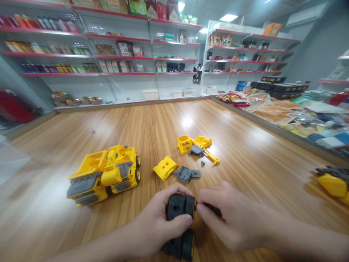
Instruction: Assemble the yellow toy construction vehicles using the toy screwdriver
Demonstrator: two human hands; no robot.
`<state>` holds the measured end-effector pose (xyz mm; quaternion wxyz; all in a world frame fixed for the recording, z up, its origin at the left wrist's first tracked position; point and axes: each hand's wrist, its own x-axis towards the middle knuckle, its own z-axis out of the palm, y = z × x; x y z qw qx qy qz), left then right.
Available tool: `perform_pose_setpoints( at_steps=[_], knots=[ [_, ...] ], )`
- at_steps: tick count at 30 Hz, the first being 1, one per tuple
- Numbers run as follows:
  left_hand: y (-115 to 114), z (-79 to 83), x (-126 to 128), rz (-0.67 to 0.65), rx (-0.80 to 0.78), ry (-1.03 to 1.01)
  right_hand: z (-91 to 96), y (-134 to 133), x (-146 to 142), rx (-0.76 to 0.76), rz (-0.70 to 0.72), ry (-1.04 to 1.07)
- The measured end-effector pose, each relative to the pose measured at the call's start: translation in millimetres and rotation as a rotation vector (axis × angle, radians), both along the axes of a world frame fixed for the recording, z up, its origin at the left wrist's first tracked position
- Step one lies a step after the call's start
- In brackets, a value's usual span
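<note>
My left hand (152,223) is wrapped round a black toy vehicle chassis (174,213) with black wheels on its right side, thumb lying across it. A slim black tool that looks like a screwdriver (214,209) is pinched in my right hand (231,214), and its front end meets the chassis beside the upper wheel. My fingers hide most of the tool. Just beyond lie a yellow panel (165,167) with two holes and some dark grey toy parts (185,174).
Two yellow and grey toy trucks (109,171) stand close together on the left. Farther back lie a yellow cab frame (184,144), a yellow arm (212,156) and a small grey piece (203,163). Another yellow and black toy (332,183) sits at the right edge. Packaged goods (275,109) lie beyond the rim.
</note>
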<state>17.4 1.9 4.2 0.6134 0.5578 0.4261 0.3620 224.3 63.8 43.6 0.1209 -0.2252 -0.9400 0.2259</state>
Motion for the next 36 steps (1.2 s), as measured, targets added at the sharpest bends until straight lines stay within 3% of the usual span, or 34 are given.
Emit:
perform_pose_setpoints(
  at_steps=[8, 17, 20, 23, 25, 27, 32, 36],
  knots=[
    [-0.1, 1.6, 0.0, -0.008, 0.021, -0.004, 3.6, 0.3, 1.4, -0.011, -0.057, 0.025],
    [0.9, 0.7, 0.6, 0.038, -0.01, -0.032, 3.3, -1.0, 0.5, -0.032, -0.024, -0.058],
    [0.5, 1.7, 1.0, 0.03, -0.023, -0.024, 5.9, -0.6, -1.2, -0.226, -0.086, -0.064],
    [0.3, 2.9, 1.4, 0.024, -0.007, -0.007, 3.7, 3.3, -3.8, -0.617, -0.153, -0.053],
    [0.5, 3.0, 1.7, 0.026, 0.001, 0.007, 1.2, 5.6, -4.8, -0.791, -0.164, -0.046],
    [1.0, 2.4, 1.7, 0.036, 0.001, 0.009, 0.4, 5.9, -4.9, -0.728, -0.169, -0.047],
    [1.5, -0.3, 1.0, 0.059, -0.001, -0.004, 3.7, -0.2, -3.1, -0.164, -0.147, -0.026],
    [1.0, 0.2, 0.7, 0.041, 0.001, -0.022, 0.4, -1.5, -2.1, -0.067, -0.077, -0.012]
  ],
)
